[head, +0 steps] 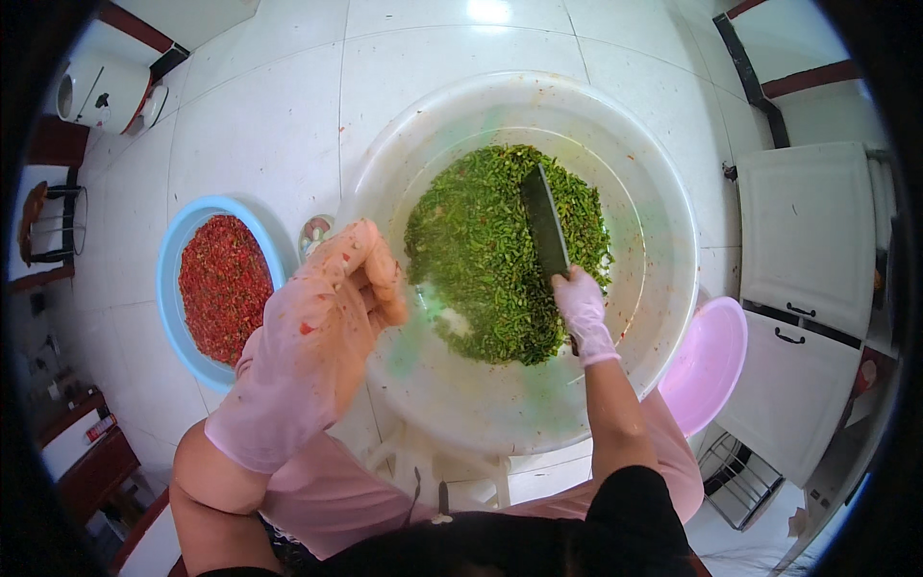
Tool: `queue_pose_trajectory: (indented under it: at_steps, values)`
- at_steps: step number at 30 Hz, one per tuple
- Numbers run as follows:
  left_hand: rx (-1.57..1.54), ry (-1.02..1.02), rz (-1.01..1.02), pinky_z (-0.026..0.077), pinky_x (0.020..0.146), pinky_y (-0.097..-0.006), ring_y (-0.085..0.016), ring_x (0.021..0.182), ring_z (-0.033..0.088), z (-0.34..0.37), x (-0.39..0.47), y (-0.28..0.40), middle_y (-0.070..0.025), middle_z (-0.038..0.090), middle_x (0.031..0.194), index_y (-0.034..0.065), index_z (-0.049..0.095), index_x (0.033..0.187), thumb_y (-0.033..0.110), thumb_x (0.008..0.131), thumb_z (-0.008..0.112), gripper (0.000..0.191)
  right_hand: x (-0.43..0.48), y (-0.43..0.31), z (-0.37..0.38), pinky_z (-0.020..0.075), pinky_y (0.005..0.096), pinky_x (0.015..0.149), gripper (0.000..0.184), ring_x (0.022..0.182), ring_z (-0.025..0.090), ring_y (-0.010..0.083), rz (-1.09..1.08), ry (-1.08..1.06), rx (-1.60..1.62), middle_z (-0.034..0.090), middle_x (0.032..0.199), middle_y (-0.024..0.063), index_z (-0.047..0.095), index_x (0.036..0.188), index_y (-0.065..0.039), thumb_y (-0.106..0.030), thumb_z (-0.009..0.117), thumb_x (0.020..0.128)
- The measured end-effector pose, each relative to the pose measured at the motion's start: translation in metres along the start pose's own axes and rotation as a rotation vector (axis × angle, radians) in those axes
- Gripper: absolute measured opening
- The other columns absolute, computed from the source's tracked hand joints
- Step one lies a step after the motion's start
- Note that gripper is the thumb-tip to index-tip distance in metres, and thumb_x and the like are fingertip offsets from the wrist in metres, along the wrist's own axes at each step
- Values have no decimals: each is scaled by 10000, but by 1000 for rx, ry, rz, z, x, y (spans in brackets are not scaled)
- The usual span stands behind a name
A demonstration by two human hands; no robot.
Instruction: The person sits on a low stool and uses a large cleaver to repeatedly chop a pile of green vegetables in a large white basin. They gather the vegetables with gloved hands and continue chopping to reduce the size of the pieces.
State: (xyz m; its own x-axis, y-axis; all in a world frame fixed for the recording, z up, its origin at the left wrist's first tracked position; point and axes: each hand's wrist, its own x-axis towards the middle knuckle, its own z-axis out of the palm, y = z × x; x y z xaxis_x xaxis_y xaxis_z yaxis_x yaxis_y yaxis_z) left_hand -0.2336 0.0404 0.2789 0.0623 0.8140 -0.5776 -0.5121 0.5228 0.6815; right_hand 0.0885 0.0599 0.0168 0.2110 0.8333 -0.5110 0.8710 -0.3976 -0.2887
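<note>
A large whitish plastic basin (505, 425) holds a heap of chopped green vegetables (476, 238). My right hand (585, 314), in a thin clear plastic glove, grips the handle of a cleaver (546, 220). The cleaver's dark blade stands on edge in the right part of the chopped greens. My left hand (324, 310), gloved and dotted with red and pale bits, is raised over the basin's left rim, close to the camera. Its fingers are curled inward, and whether anything lies within them is hidden.
A blue basin (167, 288) of chopped red peppers (223, 288) stands on the tiled floor at the left. The pink basin (710, 368) is right of the large one, near white cabinets (800, 238). A wire rack (739, 479) sits lower right, and a white container (108, 94) upper left.
</note>
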Motion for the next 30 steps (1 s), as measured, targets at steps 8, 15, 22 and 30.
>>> queue_pose_trajectory:
  at_steps: [8, 15, 22, 30]
  values:
    - [8, 11, -51, 418, 761, -301, -170, 767, 475, -1, 6, -5, -11, 459, 785, 122, 474, 798, 361, 1009, 477, 319, -3, 30, 19, 504, 490, 828, 304, 912, 652, 430, 201, 42, 0, 685, 933, 241, 650, 998, -45, -316, 545, 906]
    - [47, -13, -25, 424, 759, -300, -165, 764, 489, 0, 6, -7, -9, 472, 785, 122, 482, 805, 339, 1007, 452, 299, -21, 47, 36, 511, 485, 841, 334, 940, 653, 431, 178, 240, 222, 691, 946, 242, 641, 1052, -34, -323, 541, 916]
    - [60, -31, -5, 428, 763, -302, -157, 752, 491, -3, 6, -7, -6, 475, 782, 128, 478, 812, 351, 1003, 451, 295, -40, 39, 32, 513, 465, 792, 316, 884, 665, 410, 195, 215, 382, 705, 921, 206, 652, 1063, -39, -299, 610, 890]
    - [140, 13, 5, 434, 766, -306, -169, 765, 501, 0, 7, -7, -18, 473, 789, 125, 460, 805, 341, 982, 451, 279, -37, 33, 27, 508, 475, 807, 330, 896, 666, 408, 296, 46, 353, 696, 941, 225, 638, 1053, -25, -303, 569, 890]
